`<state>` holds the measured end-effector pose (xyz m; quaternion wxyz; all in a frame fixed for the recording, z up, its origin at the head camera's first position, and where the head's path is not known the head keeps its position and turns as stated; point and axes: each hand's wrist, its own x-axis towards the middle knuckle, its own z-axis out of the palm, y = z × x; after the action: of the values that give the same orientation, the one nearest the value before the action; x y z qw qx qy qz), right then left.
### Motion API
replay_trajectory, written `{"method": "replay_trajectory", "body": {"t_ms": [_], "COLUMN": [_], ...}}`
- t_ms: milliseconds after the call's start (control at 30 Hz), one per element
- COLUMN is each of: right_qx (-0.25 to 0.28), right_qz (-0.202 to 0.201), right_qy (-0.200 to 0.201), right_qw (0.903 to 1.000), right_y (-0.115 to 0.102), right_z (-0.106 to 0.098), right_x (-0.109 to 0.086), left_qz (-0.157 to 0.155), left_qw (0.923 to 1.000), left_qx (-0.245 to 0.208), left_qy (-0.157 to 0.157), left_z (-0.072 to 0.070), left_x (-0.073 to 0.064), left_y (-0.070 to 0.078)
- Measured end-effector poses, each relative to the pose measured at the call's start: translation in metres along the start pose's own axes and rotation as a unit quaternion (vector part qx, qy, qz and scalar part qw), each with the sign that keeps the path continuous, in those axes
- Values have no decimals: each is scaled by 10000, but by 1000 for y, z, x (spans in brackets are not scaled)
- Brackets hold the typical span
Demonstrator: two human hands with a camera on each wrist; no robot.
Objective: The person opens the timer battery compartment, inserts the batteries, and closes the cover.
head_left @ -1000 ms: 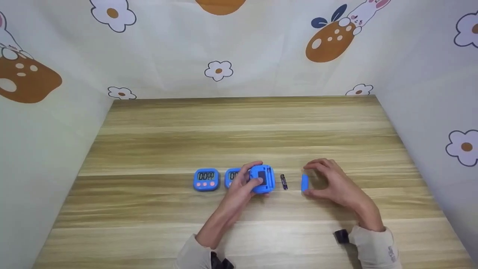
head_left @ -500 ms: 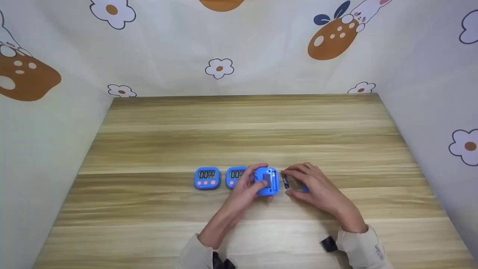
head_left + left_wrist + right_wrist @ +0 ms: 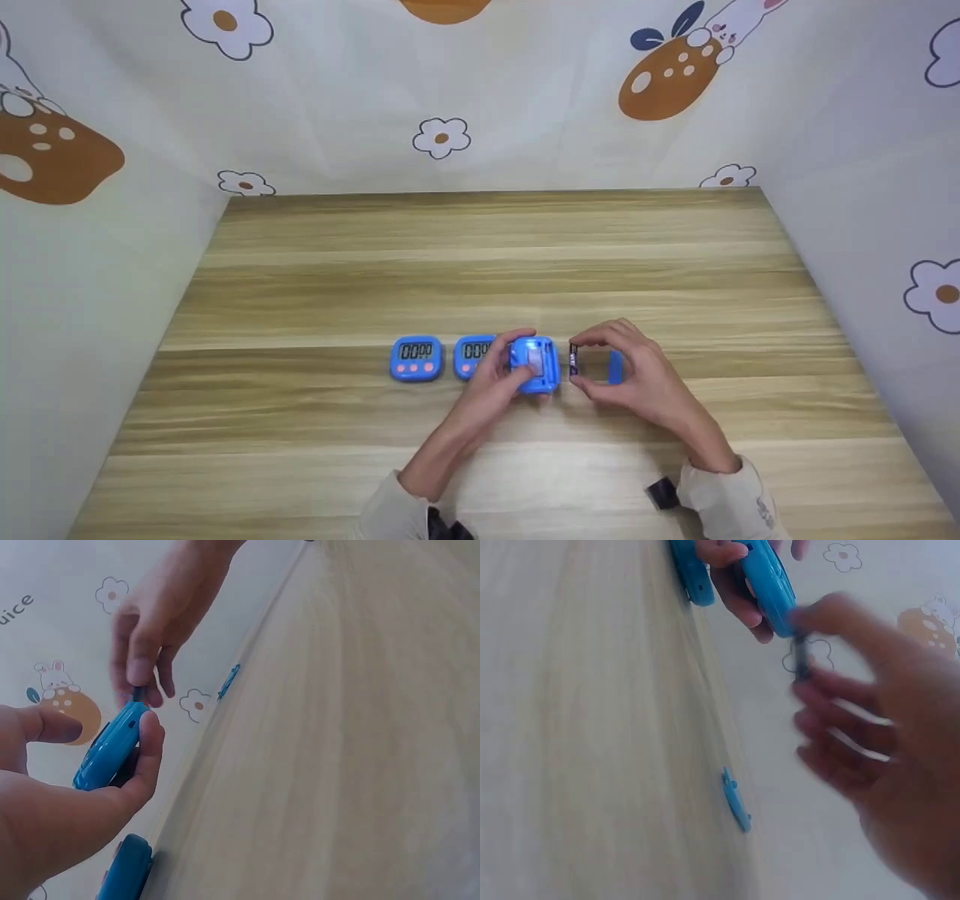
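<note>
My left hand (image 3: 491,377) grips a blue digital timer (image 3: 546,367), back side up, with an open battery slot along its right edge. The thumb lies across the timer's back. Just right of it, my right hand (image 3: 637,365) pinches a small dark battery (image 3: 574,360) between thumb and fingertips. In the left wrist view the battery (image 3: 138,694) is up off the table beside the timer's edge (image 3: 112,750). Behind the right fingers, on the table, lies a narrow blue battery cover (image 3: 615,367); the right wrist view shows this cover (image 3: 736,800) too.
Two more blue timers sit face up on the wooden table (image 3: 480,262): the left timer (image 3: 416,358) is fully visible, and the nearer timer (image 3: 472,356) is partly hidden by my left hand. Patterned cloth walls (image 3: 337,112) border the table.
My right hand has moved left from the battery cover to the battery and has picked it up off the table. The left hand with its timer has shifted slightly right.
</note>
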<state>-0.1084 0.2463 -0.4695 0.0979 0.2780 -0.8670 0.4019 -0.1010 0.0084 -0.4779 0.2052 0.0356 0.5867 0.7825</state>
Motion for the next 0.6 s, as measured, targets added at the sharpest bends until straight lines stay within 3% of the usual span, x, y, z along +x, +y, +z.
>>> {"method": "replay_trajectory", "body": {"t_ms": [100, 267, 467, 600], "right_qx": [301, 69, 17, 127], "right_qz": [-310, -642, -694, -446], "right_qy": [12, -43, -103, -197], "right_qw": [9991, 9979, 9975, 9987], "right_y": [-8, -11, -11, -12], "right_z": [2, 6, 6, 6], "right_x": [1, 1, 1, 0], "left_qz": [33, 171, 452, 650], "left_qw": [9999, 9977, 9952, 9933], "left_qx": [-4, -315, -64, 258], "left_qy": [-161, -576, -869, -917], "left_z": [1, 3, 2, 1], "left_x": [-1, -3, -3, -2], "left_y": [0, -1, -5, -7]}}
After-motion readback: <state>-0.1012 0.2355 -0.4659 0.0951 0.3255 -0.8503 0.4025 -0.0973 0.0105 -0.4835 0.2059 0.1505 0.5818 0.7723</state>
